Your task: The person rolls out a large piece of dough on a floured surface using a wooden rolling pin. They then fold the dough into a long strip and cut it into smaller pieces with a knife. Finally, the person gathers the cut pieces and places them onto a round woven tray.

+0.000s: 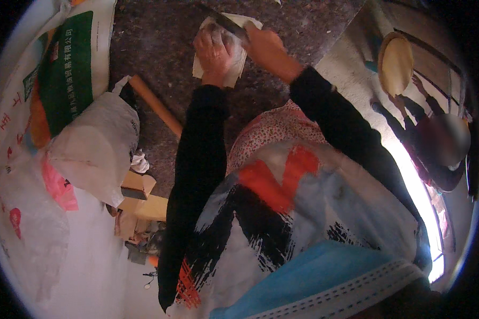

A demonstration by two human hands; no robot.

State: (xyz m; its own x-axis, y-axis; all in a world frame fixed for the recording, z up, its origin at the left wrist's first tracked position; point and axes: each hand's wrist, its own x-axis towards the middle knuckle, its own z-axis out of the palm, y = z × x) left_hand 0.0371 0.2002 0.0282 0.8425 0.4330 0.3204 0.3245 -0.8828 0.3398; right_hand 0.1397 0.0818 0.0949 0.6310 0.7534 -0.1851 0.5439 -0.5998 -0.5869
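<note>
At the far edge of view, a stack of pale, cream-coloured flat sheets [233, 76] lies on the dark speckled tabletop; whether it is dough or paper I cannot tell. My left hand [214, 52] presses down on the stack with its fingers bent, holding it. Just to the right, my right hand [267, 52] is closed around the handle of a knife [226, 22]. The blade slants up and left across the stack, beyond my left fingertips. Where its edge meets the sheets is hidden.
A wooden rod [155, 105] like a rolling pin lies on the tabletop [149, 48], left of my left forearm. Translucent plastic bags [96, 143] and a green-and-white sack [72, 64] crowd the left. Cardboard boxes [149, 207] sit below. At right, another person [436, 138] is near a round tan tray [395, 64].
</note>
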